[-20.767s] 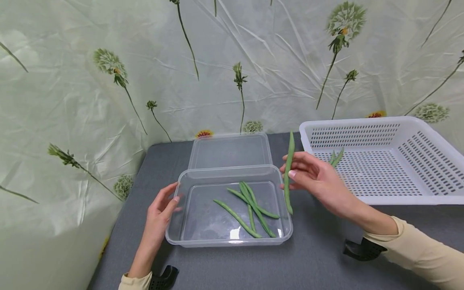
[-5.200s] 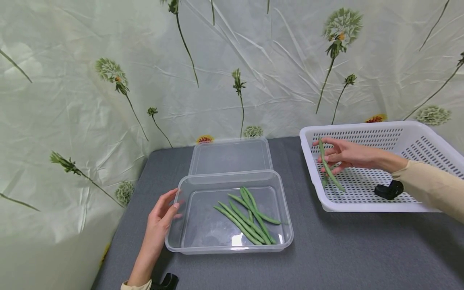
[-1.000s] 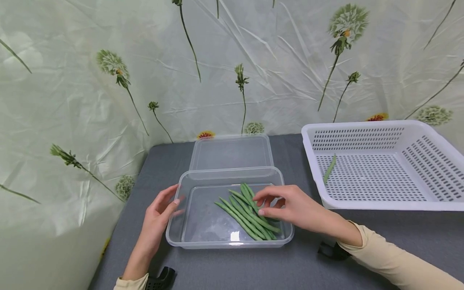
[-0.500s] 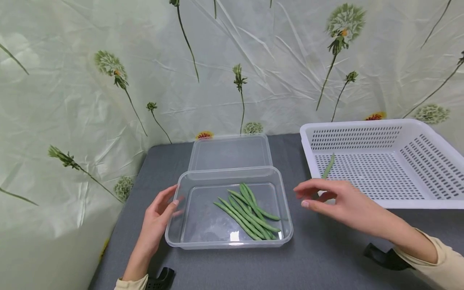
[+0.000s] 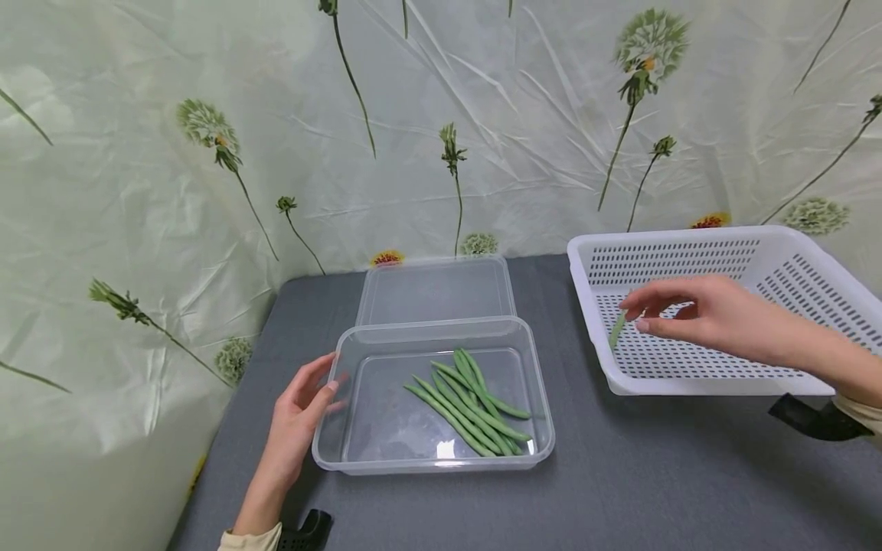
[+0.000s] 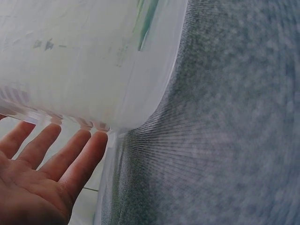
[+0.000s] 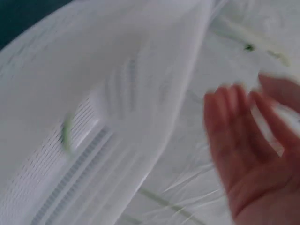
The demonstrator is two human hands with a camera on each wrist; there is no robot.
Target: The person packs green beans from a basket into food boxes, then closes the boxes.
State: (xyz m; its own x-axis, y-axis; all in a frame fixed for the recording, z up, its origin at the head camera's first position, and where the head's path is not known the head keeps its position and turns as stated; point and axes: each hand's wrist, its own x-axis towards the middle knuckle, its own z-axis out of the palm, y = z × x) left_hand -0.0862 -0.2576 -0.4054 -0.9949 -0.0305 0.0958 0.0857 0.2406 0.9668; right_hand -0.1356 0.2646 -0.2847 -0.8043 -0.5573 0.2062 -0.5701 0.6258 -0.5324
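Note:
In the head view my left hand [image 5: 295, 422] rests against the left wall of a clear plastic container [image 5: 386, 465]. The left wrist view shows its fingers [image 6: 77, 157] extended, tips at the container's side. Inside the container several green beans [image 5: 482, 415] lie slanted in a loose bundle toward the right. My right hand [image 5: 723, 317] hovers over the left part of a white perforated basket [image 5: 592, 329], fingers loosely bent, nothing held. One green bean [image 5: 616, 330] lies in the basket just below the fingertips, partly hidden by them. The right wrist view is blurred.
A clear flat lid [image 5: 437, 287] lies behind the container on the grey cloth-covered table [image 5: 586, 490]. Beyond it, a wrinkled floral sheet [image 5: 386, 191] hangs along the table's back and left edges.
More beans lie in the container and fewer in the basket than in the oldest frame. My right hand has moved from above the container rightward to the basket; the left hand has stayed.

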